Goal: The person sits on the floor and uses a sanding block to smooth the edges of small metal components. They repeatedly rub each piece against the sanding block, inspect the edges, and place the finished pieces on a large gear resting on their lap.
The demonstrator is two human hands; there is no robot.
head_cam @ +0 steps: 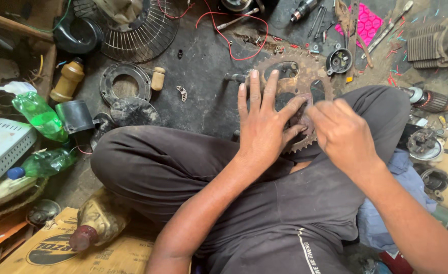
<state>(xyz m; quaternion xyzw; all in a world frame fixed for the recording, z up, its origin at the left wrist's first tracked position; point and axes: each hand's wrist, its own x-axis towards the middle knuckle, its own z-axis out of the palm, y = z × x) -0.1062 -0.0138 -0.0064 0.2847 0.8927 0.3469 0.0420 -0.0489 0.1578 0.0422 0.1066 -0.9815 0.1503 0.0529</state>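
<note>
Your left hand lies flat, fingers spread, pinning the rusty sprocket on your knee at frame centre. Your right hand pinches, probably, a small part at its hub; keep the sprocket steady.

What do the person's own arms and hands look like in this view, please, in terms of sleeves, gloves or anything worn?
Both arms are bare to the frame edge: no sleeves show. The left hand and right hand wear no gloves, rings, watch or bands. Both look smudged with dark workshop grime.
</note>
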